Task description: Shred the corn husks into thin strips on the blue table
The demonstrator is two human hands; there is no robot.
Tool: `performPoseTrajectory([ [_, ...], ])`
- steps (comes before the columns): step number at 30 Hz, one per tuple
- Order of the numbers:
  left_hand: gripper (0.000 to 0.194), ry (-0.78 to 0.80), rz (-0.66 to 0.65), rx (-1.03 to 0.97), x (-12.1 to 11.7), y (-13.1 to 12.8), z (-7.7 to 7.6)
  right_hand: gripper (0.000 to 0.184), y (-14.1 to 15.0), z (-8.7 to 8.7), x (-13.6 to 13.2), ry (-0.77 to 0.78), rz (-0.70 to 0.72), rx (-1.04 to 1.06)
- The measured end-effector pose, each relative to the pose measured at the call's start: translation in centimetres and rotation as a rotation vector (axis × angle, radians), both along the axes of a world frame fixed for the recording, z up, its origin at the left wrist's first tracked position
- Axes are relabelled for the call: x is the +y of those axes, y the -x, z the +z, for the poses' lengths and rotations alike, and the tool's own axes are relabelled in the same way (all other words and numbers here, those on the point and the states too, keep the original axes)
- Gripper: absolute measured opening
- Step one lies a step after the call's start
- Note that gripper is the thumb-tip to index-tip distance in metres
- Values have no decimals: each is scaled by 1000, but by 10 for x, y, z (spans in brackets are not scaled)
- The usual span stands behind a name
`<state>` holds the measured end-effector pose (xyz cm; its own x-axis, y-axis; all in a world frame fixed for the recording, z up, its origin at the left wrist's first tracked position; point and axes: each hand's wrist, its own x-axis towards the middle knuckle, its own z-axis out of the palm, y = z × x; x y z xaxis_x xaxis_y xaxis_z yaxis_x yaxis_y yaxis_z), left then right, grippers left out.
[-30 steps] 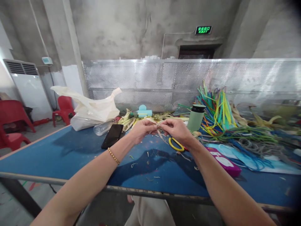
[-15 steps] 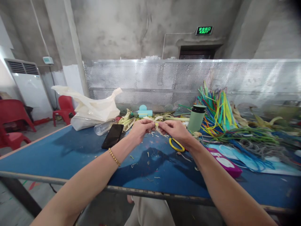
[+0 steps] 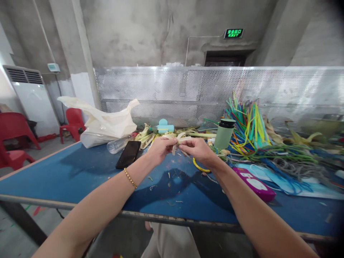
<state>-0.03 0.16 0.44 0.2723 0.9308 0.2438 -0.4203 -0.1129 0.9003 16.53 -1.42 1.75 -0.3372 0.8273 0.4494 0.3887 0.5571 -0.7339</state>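
Pale, flat strips that look like dried corn husk (image 3: 184, 139) are crossed between my two hands, just above the table. My left hand (image 3: 162, 147) pinches them from the left, thumb against fingers. From the right, my right hand (image 3: 197, 147) grips the same strips, its fingertips almost touching the left ones. Short strip ends stick up and hang down between the hands. Under my right wrist lies a yellow ring-shaped handle (image 3: 200, 165), partly hidden. A black phone (image 3: 129, 154) rests left of my left hand.
A green bottle (image 3: 224, 134) stands beyond my right hand, near colourful strips (image 3: 252, 125) and coiled cords (image 3: 285, 157). A purple box (image 3: 256, 186) is at right. Left are a white plastic bag (image 3: 107, 123) and a clear bottle (image 3: 116, 145). Scraps litter the blue table (image 3: 88, 179).
The strips between my hands have shifted, with more ends now spread upward and one hanging down. My right fingers have curled in closer under the strips.
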Motion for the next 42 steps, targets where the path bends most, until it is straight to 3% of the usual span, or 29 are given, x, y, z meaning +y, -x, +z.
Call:
performPoseTrajectory([
  [4,6,120,-41,-53,-1,-1,4,19,3,-1,0,-70,-58,43],
  [14,17,20,-43,10,1,5,5,8,4,-2,-4,-444,-175,-121],
  [18,10,82,-92,-47,0,5,9,8,6,0,-8,-564,-195,-158],
  [27,7,165,-87,-178,-6,-2,11,11,7,-5,-5,-651,-266,-216],
  [30,9,102,-42,-97,-2,-1,7,12,5,-5,-2,-600,-241,-255],
  [35,16,-140,107,30,0,2,2,21,3,-1,0,-333,-138,-129],
  [42,19,-177,52,56,5,3,-3,27,2,-7,6,-84,2,156],
])
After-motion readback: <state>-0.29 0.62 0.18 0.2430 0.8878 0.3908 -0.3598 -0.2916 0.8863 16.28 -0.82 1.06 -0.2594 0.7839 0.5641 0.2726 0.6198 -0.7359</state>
